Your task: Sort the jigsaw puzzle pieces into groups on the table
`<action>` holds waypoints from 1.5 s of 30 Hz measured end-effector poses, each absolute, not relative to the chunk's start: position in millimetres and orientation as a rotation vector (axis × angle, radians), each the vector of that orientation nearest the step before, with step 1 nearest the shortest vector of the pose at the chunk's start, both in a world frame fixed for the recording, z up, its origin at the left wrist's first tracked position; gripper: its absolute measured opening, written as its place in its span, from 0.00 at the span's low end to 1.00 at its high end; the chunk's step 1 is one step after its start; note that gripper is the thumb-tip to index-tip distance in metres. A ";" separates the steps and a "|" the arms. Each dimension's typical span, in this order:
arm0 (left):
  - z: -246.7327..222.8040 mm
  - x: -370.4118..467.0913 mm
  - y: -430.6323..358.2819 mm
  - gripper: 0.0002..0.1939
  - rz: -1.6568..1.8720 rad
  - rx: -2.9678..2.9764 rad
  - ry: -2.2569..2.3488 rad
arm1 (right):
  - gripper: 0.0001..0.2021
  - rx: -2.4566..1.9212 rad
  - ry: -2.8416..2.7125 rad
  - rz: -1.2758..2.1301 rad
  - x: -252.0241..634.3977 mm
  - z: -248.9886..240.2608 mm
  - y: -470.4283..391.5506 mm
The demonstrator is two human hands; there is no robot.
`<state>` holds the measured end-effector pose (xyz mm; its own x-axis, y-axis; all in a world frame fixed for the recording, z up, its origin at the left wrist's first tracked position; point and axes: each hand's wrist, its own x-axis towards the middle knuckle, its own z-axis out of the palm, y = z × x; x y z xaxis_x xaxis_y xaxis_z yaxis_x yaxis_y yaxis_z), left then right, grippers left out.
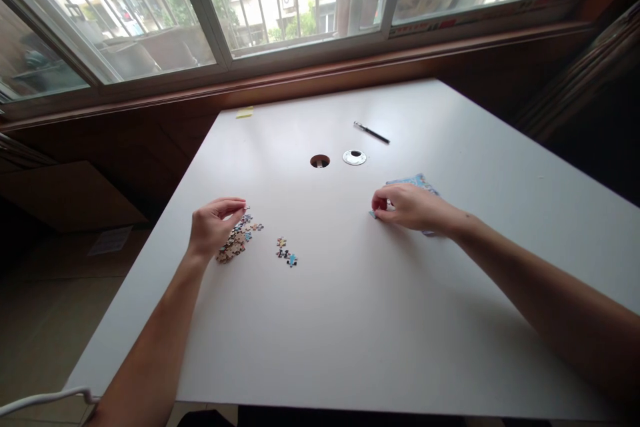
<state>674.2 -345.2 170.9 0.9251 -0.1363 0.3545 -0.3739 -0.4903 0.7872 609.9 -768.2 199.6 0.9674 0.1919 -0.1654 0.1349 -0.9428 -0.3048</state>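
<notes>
My left hand [214, 225] is closed in a pinch on a small jigsaw puzzle piece [247, 207], just above a heap of loose puzzle pieces [234, 245]. Several more loose pieces [292, 259] lie a little to the right of the heap. On the right side of the table, my right hand [403, 205] pinches a small light-blue puzzle piece [373, 214] close to the tabletop. Behind and partly under that hand lies a light-blue patterned item [419, 180]. The hand hides much of it, so I cannot tell what it is.
The white table [320, 333] has a round cable hole [320, 161] with its loose ring cover [355, 157] alongside. A black pen [372, 132] lies farther back. Yellow tape [245, 112] marks the far left corner. A white cable [45, 400] crosses the near left corner.
</notes>
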 end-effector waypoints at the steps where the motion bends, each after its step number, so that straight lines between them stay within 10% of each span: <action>1: 171.4 668.3 -355.5 0.10 0.283 2.030 -0.443 | 0.08 -2.830 -0.245 0.266 609.7 199.9 -767.8; 15: 172.5 582.6 -438.0 0.15 0.082 1.746 -0.996 | 0.04 -2.101 -0.758 -0.015 551.1 199.7 -678.2; 45: 173.6 590.3 -433.2 0.06 0.106 1.887 -1.024 | 0.04 -2.388 -0.546 -0.107 585.9 208.3 -730.3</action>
<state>590.3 -433.2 173.6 0.6454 -0.6054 0.4657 -0.6881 -0.1963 0.6985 585.9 -730.3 208.3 0.9087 0.3563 0.2174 0.4121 -0.6834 -0.6026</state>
